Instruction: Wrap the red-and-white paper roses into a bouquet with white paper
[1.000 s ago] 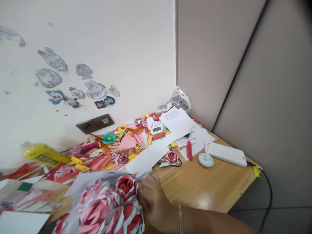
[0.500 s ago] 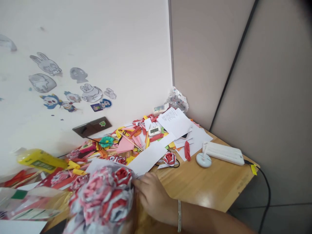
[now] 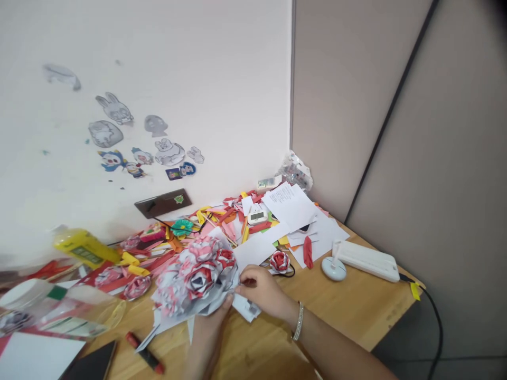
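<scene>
A bouquet of paper roses (image 3: 200, 277), pink, red and white, is held above the near part of the wooden table. White paper wraps round its base. My left hand (image 3: 212, 330) is closed round the lower part of the bouquet, its thumb along the wrapping; the other fingers are mostly hidden. At the right side of the bouquet, my right hand (image 3: 259, 287) pinches the edge of the white wrapping paper (image 3: 245, 307). A bracelet is on the right wrist. Just beyond that hand lies a single red and white paper rose (image 3: 279, 262).
Paper scraps (image 3: 225, 221) and sticks cover the back of the table (image 3: 340, 311). A yellow bottle (image 3: 87, 248) and a clear plastic container (image 3: 75, 309) are at left. A red and black marker (image 3: 144, 352) lies in front. A white power bank (image 3: 368, 260) with a cable sits at right.
The bouquet has tilted, so its wrapped side and my left hand now show. My right hand has shifted to the wrapping's edge. The view has turned slightly left.
</scene>
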`<state>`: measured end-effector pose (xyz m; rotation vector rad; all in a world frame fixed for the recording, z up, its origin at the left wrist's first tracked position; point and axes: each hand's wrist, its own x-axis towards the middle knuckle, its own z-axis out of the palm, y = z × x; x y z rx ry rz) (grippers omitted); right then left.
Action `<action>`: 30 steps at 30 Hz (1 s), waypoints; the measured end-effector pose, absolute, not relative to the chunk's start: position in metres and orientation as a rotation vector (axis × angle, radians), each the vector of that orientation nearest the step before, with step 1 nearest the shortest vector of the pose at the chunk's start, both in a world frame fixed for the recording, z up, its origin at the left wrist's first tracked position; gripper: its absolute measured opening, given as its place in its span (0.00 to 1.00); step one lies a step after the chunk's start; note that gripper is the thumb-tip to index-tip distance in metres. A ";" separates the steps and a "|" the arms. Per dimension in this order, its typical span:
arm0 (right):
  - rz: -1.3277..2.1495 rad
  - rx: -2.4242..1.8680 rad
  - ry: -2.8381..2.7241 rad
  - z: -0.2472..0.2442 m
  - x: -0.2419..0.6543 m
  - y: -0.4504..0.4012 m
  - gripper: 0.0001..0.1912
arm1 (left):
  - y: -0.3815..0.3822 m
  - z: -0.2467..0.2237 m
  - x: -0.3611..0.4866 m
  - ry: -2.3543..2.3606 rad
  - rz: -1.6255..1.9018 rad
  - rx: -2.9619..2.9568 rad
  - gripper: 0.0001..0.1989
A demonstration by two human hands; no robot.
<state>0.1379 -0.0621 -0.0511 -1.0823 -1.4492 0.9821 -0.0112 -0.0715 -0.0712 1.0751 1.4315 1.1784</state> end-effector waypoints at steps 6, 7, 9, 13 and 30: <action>0.888 -1.123 -1.298 -0.065 0.122 -0.064 0.05 | -0.076 -0.055 0.000 1.127 1.138 0.916 0.18; 0.887 -1.121 -1.283 -0.068 0.120 -0.065 0.05 | -0.077 -0.053 0.001 1.084 1.112 0.914 0.17; 0.898 -1.117 -1.276 -0.072 0.118 -0.065 0.05 | -0.078 -0.050 0.001 1.065 1.074 0.927 0.17; 0.862 -1.161 -1.369 -0.074 0.119 -0.065 0.05 | -0.074 -0.057 -0.005 1.244 1.152 1.020 0.20; 0.950 -1.114 -1.205 -0.082 0.119 -0.060 0.08 | -0.066 -0.077 -0.008 1.297 1.134 1.270 0.17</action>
